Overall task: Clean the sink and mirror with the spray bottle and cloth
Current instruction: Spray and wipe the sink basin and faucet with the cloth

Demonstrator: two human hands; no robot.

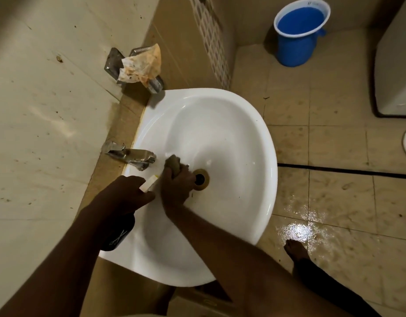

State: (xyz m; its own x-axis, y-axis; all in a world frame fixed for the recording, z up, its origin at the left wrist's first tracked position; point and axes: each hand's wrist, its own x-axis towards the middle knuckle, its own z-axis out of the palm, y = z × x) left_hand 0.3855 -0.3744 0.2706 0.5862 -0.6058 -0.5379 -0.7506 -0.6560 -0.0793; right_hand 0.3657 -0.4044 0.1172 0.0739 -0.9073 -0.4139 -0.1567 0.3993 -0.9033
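Head view: right fingers grip cloth beside drain; left fingers grip spray bottle.

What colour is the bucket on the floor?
Blue, with a pale rim. The bucket stands in the far corner, seen in the head view.

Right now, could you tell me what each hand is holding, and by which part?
The left hand grips the dark spray bottle at its neck, by the pale nozzle. The right hand clutches the bunched cloth by its lower end.

Wet beige floor tiles, blue bucket.
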